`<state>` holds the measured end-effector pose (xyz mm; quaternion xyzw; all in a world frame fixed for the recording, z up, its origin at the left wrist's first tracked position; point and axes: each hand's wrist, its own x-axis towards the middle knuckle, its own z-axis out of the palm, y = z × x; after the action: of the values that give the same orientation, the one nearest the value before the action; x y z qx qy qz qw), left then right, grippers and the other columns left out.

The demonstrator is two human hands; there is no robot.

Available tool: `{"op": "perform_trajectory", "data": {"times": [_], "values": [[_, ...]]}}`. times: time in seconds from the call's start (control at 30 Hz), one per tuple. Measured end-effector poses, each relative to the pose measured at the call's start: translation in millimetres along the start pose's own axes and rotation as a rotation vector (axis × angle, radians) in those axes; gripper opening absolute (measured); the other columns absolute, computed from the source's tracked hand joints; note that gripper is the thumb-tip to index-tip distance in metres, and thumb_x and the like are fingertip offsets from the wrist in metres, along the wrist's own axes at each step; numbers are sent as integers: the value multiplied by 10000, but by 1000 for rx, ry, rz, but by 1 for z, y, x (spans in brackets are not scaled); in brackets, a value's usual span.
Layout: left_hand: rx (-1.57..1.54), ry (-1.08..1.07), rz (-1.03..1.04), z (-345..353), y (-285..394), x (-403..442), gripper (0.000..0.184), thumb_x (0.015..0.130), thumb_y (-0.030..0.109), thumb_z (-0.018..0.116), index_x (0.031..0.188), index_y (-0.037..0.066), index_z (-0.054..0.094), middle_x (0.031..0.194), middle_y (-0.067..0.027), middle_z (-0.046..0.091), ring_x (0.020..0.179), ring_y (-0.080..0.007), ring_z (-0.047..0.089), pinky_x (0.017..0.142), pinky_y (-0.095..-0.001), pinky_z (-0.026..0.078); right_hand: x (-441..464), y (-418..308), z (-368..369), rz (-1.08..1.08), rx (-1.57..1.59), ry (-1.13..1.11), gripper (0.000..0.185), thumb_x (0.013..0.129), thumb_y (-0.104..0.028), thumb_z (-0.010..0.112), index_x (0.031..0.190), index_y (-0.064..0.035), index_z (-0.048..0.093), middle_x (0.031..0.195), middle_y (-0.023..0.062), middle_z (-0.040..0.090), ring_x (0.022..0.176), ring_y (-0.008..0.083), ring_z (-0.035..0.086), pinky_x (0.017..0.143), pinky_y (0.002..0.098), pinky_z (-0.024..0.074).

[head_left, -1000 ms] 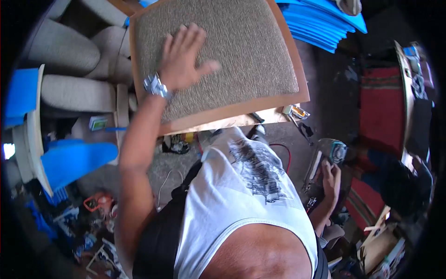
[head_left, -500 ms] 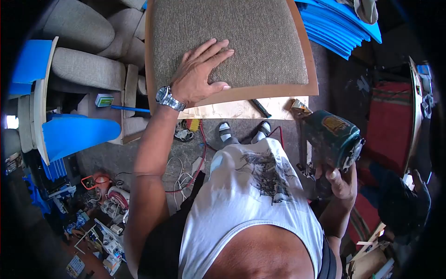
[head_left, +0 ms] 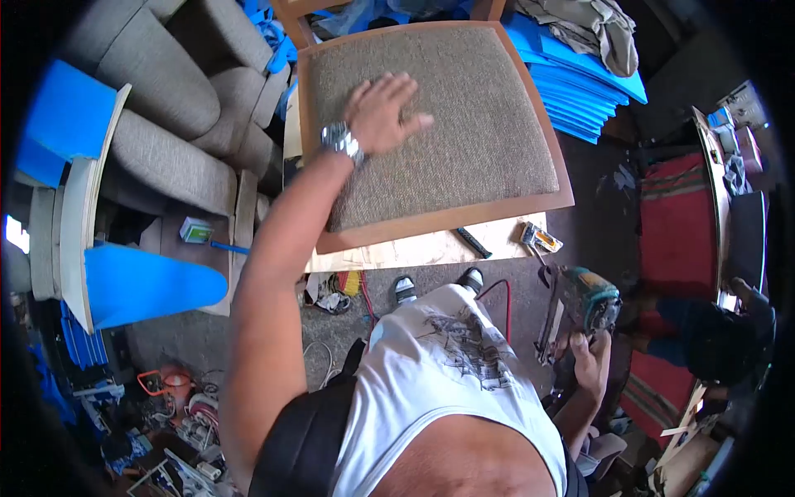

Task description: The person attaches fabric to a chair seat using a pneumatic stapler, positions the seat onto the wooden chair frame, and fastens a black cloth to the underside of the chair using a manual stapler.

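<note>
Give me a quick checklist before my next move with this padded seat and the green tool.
1. Left hand steadying the padded seat: ok, spread over its fabric.
2. Right hand gripping the green tool: ok.
3. Green tool clear of the left hand: ok, well apart.
4. Board clear at the front: not ok; a black-handled tool and a yellow-and-metal tool lie there.
5. Footing: not ok, I'd say; a red hose runs near your feet.
6. Hose connected to the green tool: cannot tell.
</note>
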<state>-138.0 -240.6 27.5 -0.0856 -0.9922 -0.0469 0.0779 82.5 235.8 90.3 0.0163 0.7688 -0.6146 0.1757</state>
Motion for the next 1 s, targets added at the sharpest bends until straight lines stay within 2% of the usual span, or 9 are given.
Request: {"op": "perform_trajectory", "data": {"times": [0.13, 0.2, 0.37, 0.5, 0.6, 0.7, 0.87, 0.97, 1.0], "values": [[14, 64, -87, 17, -45, 106, 937, 854, 794, 354, 1489, 105, 371, 1574, -90, 314, 1468, -263, 249, 1186, -491, 180, -38, 9, 5, 54, -100, 353, 450, 846, -433, 700, 899, -1, 583, 669, 44, 599, 581, 152, 589, 540, 292, 469], [16, 90, -264, 23, -49, 146, 976, 822, 821, 380, 1456, 81, 424, 1516, -142, 398, 1414, -298, 350, 1155, -479, 265, -55, 19, 0, 154, 13, 426, 432, 859, -420, 689, 906, -4, 581, 668, 52, 595, 569, 154, 582, 529, 294, 470], [86, 199, -247, 23, -54, 165, 836, 832, 768, 472, 1221, 49, 646, 1245, -231, 605, 1190, -378, 544, 1021, -466, 417, -63, 46, -26, 245, 11, 591, 336, 909, -333, 645, 958, -11, 563, 660, 50, 571, 559, 151, 567, 512, 298, 456], [20, 182, -234, 26, -71, 177, 689, 853, 695, 530, 1018, 47, 697, 1102, -203, 659, 1058, -384, 589, 920, -467, 452, -15, 90, -72, 365, -46, 528, 191, 922, -195, 589, 871, -13, 554, 715, 22, 564, 615, 134, 560, 543, 291, 459], [59, 123, -275, 20, -70, 184, 614, 876, 635, 560, 895, 30, 667, 976, -179, 663, 967, -374, 593, 853, -471, 444, 59, 85, -92, 334, 205, 465, 210, 904, -223, 632, 933, -27, 560, 749, -2, 550, 645, 104, 511, 568, 283, 424], [44, 197, -235, 26, -74, 182, 518, 905, 552, 586, 864, 39, 653, 909, -162, 655, 915, -363, 591, 828, -462, 446, 122, 106, -119, 348, 49, 331, 239, 905, -254, 648, 939, -34, 560, 749, 3, 546, 634, 102, 502, 580, 300, 428], [114, 228, -206, 32, -79, 177, 401, 950, 425, 582, 867, 36, 637, 905, -154, 651, 883, -358, 590, 818, -463, 449, 243, 82, -130, 435, -181, -55, 433, 882, -277, 663, 1205, -4, 566, 886, 77, 628, 799, 163, 594, 746, 321, 483], [119, 187, -274, 32, -61, 169, 421, 976, 413, 520, 1106, 29, 634, 1103, -197, 637, 1055, -386, 574, 928, -469, 433, 321, 152, -110, 118, -310, -218, 694, 832, -158, 606, 1455, -8, 339, 1148, 251, 629, 1164, 345, 591, 998, 383, 433], [77, 178, -291, 30, -45, 161, 480, 984, 419, 495, 1242, 28, 604, 1240, -228, 604, 1177, -401, 542, 1002, -476, 408, 343, 150, -94, -237, -354, -167, 753, 805, -127, 565, 1485, -13, 262, 1119, 308, 617, 1110, 409, 607, 958, 420, 465]]}}
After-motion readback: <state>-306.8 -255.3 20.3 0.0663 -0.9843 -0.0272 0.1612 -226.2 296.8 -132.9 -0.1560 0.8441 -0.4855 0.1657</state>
